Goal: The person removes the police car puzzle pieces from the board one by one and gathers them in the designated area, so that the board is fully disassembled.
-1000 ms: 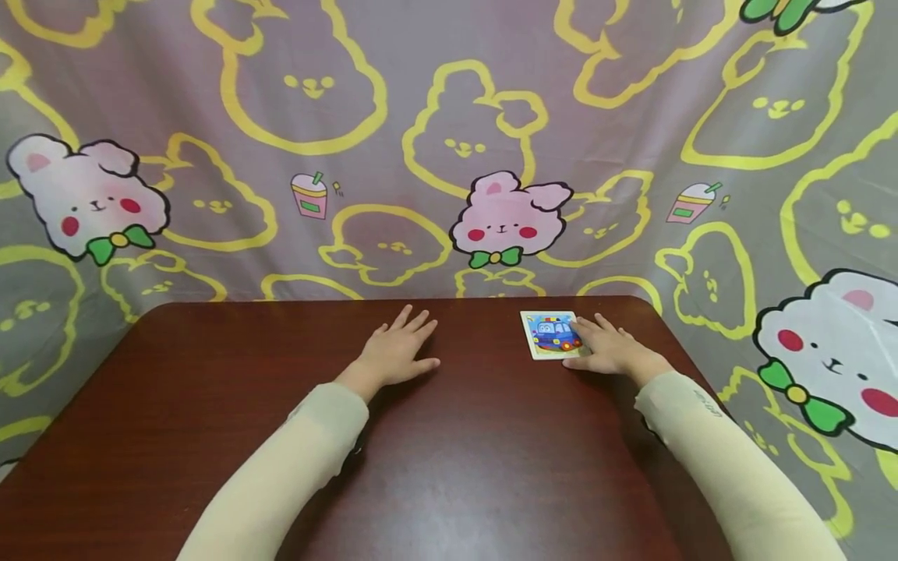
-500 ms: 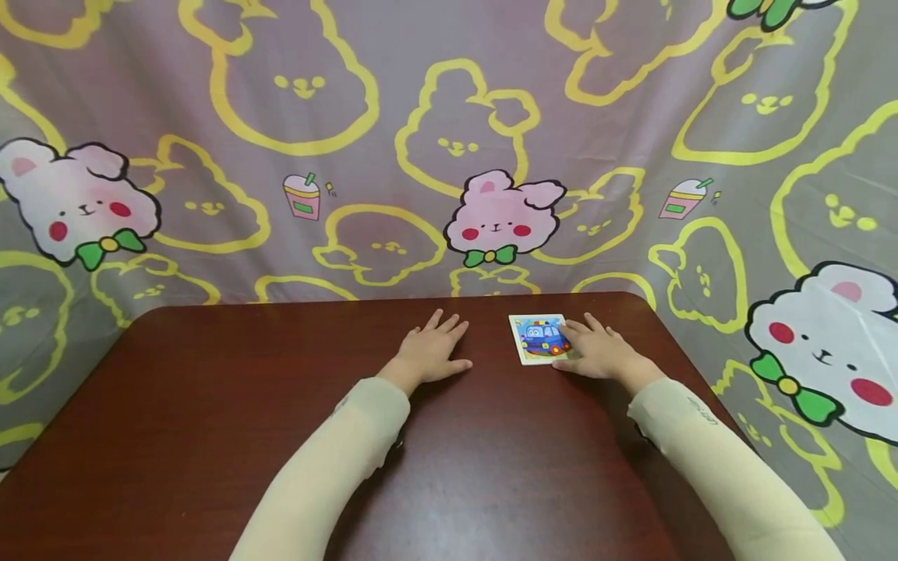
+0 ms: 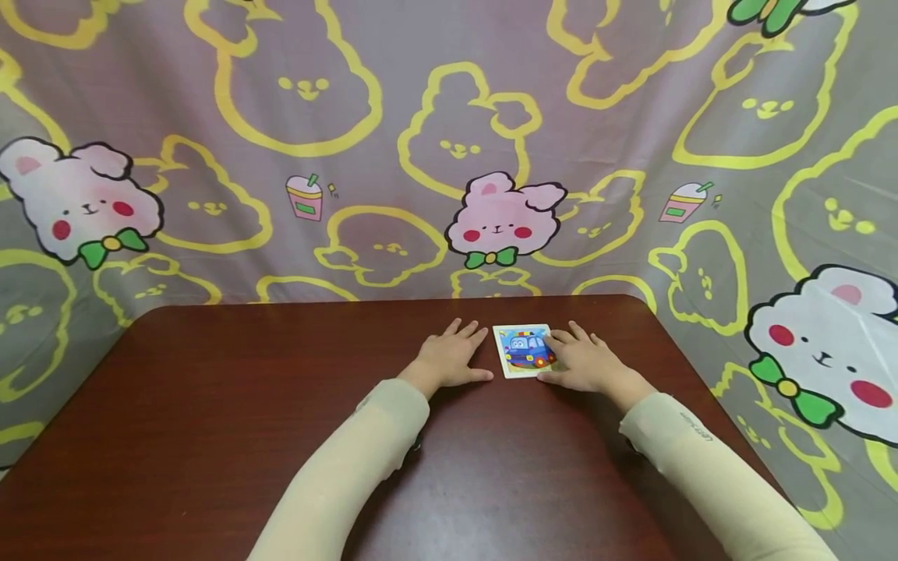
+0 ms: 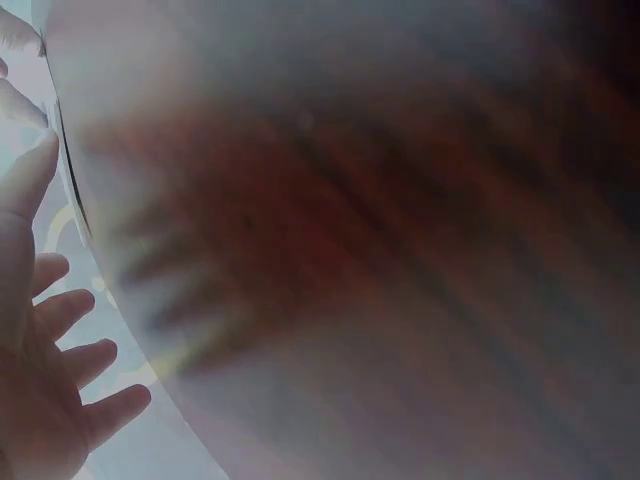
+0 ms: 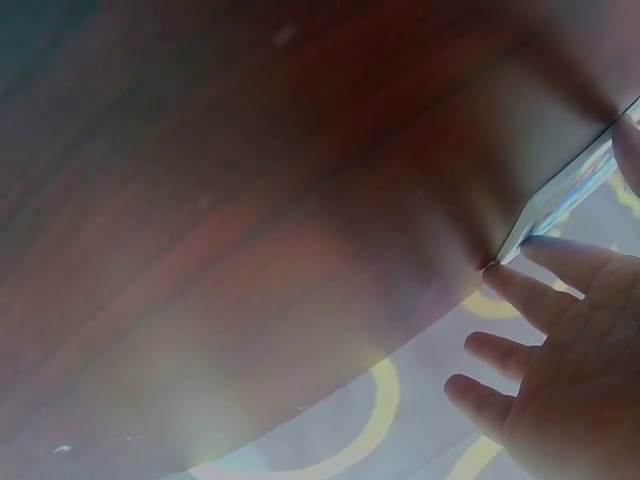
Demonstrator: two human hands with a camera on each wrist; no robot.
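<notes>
A square picture card (image 3: pixel 517 351) with a white border and a blue cartoon car lies flat near the far side of the table. My right hand (image 3: pixel 588 362) is at its right edge, fingers spread and nearly straight, index finger over the picture and thumb at the near corner. In the right wrist view the card (image 5: pixel 560 205) shows edge-on beside the fingers of the right hand (image 5: pixel 580 370). Just left of the card, my left hand (image 3: pixel 449 361) rests with spread fingers, its thumb pointing at the card and a small gap between. The left wrist view shows the left hand (image 4: pixel 40 370) with straight fingers.
The dark reddish-brown table (image 3: pixel 210 413) has a glossy top and rounded far corners. Right behind its far edge hangs a grey curtain (image 3: pixel 379 156) with yellow outlines and rabbit faces, which also runs along the right side.
The card has slid left and slightly nearer under my right hand. My left hand has moved right across the table, closing most of the distance to the card.
</notes>
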